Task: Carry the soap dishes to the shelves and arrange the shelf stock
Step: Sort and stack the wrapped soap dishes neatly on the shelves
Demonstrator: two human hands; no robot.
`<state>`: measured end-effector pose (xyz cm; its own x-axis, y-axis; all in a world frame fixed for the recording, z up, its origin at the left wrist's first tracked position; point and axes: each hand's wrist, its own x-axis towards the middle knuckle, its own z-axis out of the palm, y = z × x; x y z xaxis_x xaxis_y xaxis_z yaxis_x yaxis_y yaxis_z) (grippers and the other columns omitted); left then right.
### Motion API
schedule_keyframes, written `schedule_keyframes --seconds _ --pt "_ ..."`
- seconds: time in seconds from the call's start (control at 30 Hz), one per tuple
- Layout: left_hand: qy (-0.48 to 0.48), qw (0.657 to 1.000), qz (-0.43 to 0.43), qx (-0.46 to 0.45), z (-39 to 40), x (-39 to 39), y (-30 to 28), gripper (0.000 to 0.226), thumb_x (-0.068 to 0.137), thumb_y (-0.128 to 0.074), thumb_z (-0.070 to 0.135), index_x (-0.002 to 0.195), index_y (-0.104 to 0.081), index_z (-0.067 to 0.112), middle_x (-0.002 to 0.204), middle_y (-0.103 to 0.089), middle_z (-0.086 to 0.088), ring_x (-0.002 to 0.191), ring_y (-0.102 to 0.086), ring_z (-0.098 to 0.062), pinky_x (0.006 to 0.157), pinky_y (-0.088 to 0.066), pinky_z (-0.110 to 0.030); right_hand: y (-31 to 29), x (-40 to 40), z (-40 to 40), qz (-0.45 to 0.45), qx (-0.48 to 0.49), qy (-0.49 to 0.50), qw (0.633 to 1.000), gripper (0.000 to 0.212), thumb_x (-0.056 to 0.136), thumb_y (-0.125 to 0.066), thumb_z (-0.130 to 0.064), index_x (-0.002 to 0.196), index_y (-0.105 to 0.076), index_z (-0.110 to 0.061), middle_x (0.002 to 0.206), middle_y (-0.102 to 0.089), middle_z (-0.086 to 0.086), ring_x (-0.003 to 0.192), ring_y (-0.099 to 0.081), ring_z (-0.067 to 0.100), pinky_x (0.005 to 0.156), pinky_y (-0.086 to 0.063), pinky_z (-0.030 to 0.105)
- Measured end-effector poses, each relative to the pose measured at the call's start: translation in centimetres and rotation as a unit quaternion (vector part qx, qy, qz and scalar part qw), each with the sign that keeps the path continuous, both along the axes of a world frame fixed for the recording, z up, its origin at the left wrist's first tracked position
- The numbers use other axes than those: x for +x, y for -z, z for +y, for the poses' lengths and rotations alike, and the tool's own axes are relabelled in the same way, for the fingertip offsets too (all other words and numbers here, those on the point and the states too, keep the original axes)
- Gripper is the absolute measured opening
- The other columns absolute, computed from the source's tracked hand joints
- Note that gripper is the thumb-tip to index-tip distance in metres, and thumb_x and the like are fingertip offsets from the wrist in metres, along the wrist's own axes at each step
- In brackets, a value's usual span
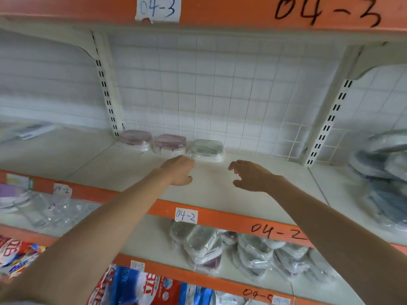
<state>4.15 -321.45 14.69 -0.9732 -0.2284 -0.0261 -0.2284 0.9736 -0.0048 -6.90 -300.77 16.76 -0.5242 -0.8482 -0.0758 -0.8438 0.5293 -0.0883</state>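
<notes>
The left hand's (178, 170) fingers are loosely curled around nothing, their tips just short of the clear soap dish (207, 150), and the bare forearm stretches back down across the orange shelf edge (220, 219). The right hand (251, 176) hovers just right of that dish, fingers hooked like a claw and empty. Two pink soap dishes (152, 142) sit left of the clear one, against the wire back panel (220, 84).
</notes>
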Motion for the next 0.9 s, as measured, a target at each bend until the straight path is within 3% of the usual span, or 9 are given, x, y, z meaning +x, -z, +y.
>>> schedule_keyframes --seconds 0.37,0.53,0.73,0.9 --pt "-0.052 0.998 0.009 -0.018 -4.9 -1.8 -0.2 0.037 0.088 -0.059 0.023 0.119 -0.054 0.004 0.127 -0.051 -0.009 0.116 -0.051 -0.028 0.084 -0.044 -0.034 1.6 -3.3 -7.1 0.011 0.004 -0.033 0.999 0.053 0.092 -0.054 -0.023 0.140 -0.036 -0.010 0.138 -0.043 0.007 0.129 -0.039 0.022 0.102 -0.039 0.036" --pt "-0.057 0.998 0.004 -0.033 -9.5 -2.5 0.1 0.051 0.086 -0.063 0.028 0.130 -0.048 0.008 0.137 -0.045 -0.007 0.127 -0.043 -0.025 0.098 -0.043 -0.038 1.7 -4.6 -10.0 0.037 -0.011 -0.014 0.999 0.058 0.091 -0.058 -0.027 0.140 -0.033 -0.009 0.139 -0.038 0.006 0.128 -0.035 0.023 0.101 -0.039 0.035" --pt "-0.046 0.999 -0.003 -0.015 -12.8 -5.3 -0.7 0.068 0.081 -0.072 0.036 0.132 -0.041 0.005 0.142 -0.040 -0.008 0.131 -0.038 -0.024 0.098 -0.044 -0.039 1.0 -7.0 -12.6 0.021 -0.039 0.035 0.998 0.071 0.087 -0.063 -0.032 0.144 -0.028 -0.010 0.142 -0.036 0.006 0.129 -0.033 0.023 0.101 -0.036 0.034" --pt "-0.023 1.000 -0.021 0.005 -14.6 -6.7 0.1 0.092 0.079 -0.073 0.044 0.146 -0.024 0.003 0.153 -0.026 -0.008 0.141 -0.024 -0.024 0.109 -0.033 -0.035 2.0 -8.1 -13.4 -0.001 -0.022 0.068 0.997 0.080 0.081 -0.069 -0.037 0.143 -0.029 -0.007 0.144 -0.033 0.008 0.132 -0.030 0.024 0.101 -0.036 0.033"
